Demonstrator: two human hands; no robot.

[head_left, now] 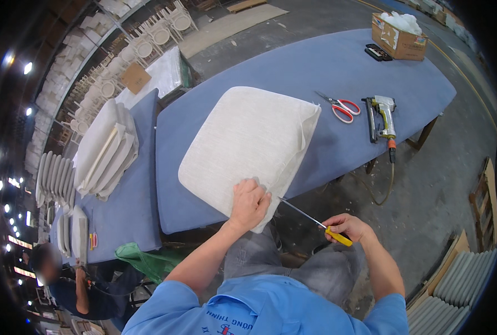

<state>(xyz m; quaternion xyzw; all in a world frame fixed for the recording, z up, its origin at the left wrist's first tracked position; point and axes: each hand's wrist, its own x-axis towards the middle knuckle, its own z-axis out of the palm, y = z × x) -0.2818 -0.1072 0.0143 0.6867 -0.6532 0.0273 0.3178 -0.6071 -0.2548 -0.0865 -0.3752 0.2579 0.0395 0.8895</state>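
- Grey concrete floor [427, 167] spreads around the workplace, with pale wooden chair frames [159, 36] grouped beyond the tables at upper left.
- Under the work stands a long table covered in blue cloth [282, 67]; beside it on the left is a second blue-covered table [142, 195].
- On the long table lies a broad, off-white fabric-covered seat cushion [237, 134], round-cornered, its near corner jutting past the table edge above the person's lap. Loose cloth shows along its right side.
- The left hand [249, 204] sits on the cushion near that corner, fingers bent against the fabric — whether they pinch it or only press, I cannot tell.
- The right hand [346, 226] grasps a yellow-handled screwdriver-like tool with a thin metal shaft [337, 235]. Its tip reaches the cushion's right edge; contact is unclear.
- Right of the cushion rest scissors with red-and-white handles [337, 104], then a silver-and-black air stapler [383, 114] with its hose [392, 173] hanging over the edge.
- At the far end: an open cardboard box [410, 47] heaped with white stuffing [402, 22] — a small black object [378, 52] just beside it.
- A stack of pale cushions [106, 151] occupies the second table; a co-worker [92, 293] sits near its lower end.
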